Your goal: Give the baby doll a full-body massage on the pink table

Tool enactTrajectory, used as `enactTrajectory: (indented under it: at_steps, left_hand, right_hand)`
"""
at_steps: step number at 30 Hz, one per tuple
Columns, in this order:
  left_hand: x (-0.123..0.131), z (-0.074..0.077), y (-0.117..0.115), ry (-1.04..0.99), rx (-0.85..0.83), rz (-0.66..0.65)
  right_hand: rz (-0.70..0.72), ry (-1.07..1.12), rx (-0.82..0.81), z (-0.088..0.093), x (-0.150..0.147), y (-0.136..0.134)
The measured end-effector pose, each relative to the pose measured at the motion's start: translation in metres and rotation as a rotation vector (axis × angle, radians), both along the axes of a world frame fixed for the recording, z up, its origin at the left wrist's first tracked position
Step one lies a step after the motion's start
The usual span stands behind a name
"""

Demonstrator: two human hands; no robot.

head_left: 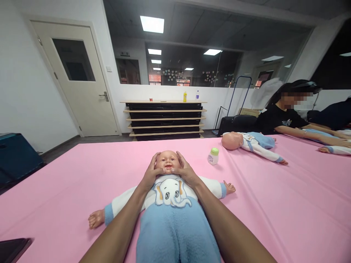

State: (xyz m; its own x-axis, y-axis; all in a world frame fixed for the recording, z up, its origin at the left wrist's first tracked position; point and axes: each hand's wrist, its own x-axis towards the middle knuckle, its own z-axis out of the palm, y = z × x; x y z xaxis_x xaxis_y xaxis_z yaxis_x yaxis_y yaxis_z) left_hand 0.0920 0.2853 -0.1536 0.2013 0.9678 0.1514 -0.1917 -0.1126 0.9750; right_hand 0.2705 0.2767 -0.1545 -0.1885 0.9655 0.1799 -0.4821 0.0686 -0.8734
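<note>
A baby doll (175,226) in a blue and white elephant outfit lies on its back, its arms spread, its head towards the far side. My left hand (153,172) cups the left side of the doll's head (168,157), thumb on the chin below the mouth. On the other side my right hand (186,171) cups the head in the same way, its thumb near the chin. Both hands are closed round the head, and their fingertips reach up beside its temples. A small white bottle with a green cap (213,156) stands to the right, beyond my right hand.
The pink-covered table (60,182) spans the view. Another doll (246,141) lies at the back right, near a seated person (285,113) in black. A dark flat object (13,248) is at the lower left. Stacked boards (166,118) stand by the wall.
</note>
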Motion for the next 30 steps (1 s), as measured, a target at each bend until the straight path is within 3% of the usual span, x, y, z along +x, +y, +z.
enactTrajectory:
  at_steps: [8, 13, 19, 24, 30]
  left_hand:
    - [-0.003, 0.004, -0.004, 0.044, 0.074, 0.004]
    - [-0.006, 0.005, -0.004, 0.064, 0.088, -0.04]
    - [-0.005, 0.007, -0.004, -0.033, 0.012, -0.116]
    - [-0.002, 0.005, -0.003, -0.178, -0.026, -0.179]
    - [-0.003, 0.007, -0.005, 0.008, 0.058, -0.084]
  right_hand:
    - [0.019, -0.037, -0.074, 0.005, -0.002, -0.003]
    - [-0.019, -0.177, 0.0, 0.007, 0.0, -0.007]
    - [0.114, -0.024, -0.061, 0.008, 0.003, -0.009]
    - [0.101, 0.016, -0.066, 0.009, 0.002, -0.01]
    - [0.021, -0.114, -0.056, 0.011, 0.0, -0.011]
